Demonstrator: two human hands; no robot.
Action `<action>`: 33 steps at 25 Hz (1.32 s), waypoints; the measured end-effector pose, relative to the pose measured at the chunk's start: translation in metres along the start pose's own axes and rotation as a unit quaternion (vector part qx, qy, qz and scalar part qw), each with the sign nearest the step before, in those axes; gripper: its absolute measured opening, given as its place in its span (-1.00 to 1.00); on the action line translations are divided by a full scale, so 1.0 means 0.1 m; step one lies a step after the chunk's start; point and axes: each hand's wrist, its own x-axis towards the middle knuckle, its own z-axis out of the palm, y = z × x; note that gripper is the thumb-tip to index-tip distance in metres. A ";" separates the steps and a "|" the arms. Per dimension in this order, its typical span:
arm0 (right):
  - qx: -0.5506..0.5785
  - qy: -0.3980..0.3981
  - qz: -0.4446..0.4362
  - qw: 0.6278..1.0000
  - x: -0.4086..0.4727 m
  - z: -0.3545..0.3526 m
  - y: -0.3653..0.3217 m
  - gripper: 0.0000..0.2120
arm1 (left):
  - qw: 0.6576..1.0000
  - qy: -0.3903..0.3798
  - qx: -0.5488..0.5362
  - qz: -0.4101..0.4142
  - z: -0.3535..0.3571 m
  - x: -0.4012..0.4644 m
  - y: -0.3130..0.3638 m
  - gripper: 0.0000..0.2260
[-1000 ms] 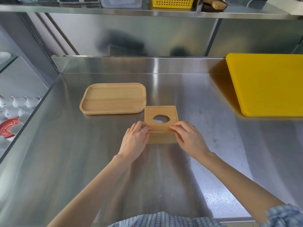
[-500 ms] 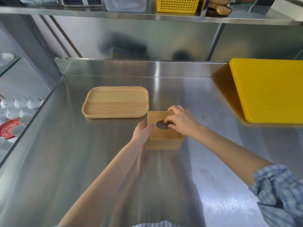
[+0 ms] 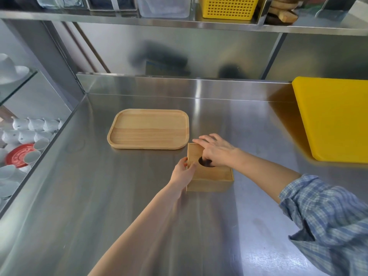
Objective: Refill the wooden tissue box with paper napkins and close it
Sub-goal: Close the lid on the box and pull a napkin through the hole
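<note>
On the desk (image 3: 139,196) the tissue box (image 3: 211,176) sits near centre, the tray (image 3: 148,128) just beyond it to the left, the cutting board (image 3: 334,118) far right. A shelf (image 3: 179,21) runs above.

Person's right arm w/ a blue-and-white plaid shirt sleeve (image 3: 330,222), loose woven fabric, pushed up approx. to the elbow, cuff bunched. Forearms bare below that. Left arm bare as far as visible. No rings, watch or gloves on either hand.
</note>
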 end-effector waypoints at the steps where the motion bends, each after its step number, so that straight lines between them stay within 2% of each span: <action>1: 0.007 0.008 0.005 1.000 0.01 0.02 -0.01 -0.87 | 1.000 0.002 -0.001 0.003 0.01 0.00 -0.01 -0.59; 7: 0.049 0.027 0.013 0.998 0.03 0.09 -0.02 -0.79 | 1.000 0.011 -0.009 0.013 0.04 0.01 -0.08 -0.58; 14: 0.159 0.064 0.015 0.985 -0.18 0.02 0.03 -0.82 | 1.000 0.014 -0.003 0.017 0.04 0.03 -0.09 -0.58; 21: 0.339 0.108 0.098 0.929 -0.39 0.02 0.03 -0.86 | 1.000 0.016 0.010 0.013 0.04 0.02 -0.07 -0.55; 24: 0.400 0.116 0.123 0.901 -0.42 0.01 0.01 -0.98 | 1.000 0.018 0.018 0.014 0.03 0.03 -0.06 -0.54; 28: 0.426 0.122 0.135 0.886 -0.45 -0.01 -0.01 -0.93 | 0.999 0.017 0.030 0.011 0.02 0.02 -0.05 -0.53; 32: 0.426 0.134 0.140 0.884 -0.48 -0.01 -0.01 -0.97 | 0.999 0.014 0.040 0.009 -0.01 0.06 -0.04 -0.51; 33: 0.424 0.134 0.138 0.885 -0.47 0.01 0.00 -0.92 | 0.999 0.009 0.043 0.011 -0.02 0.09 -0.04 -0.51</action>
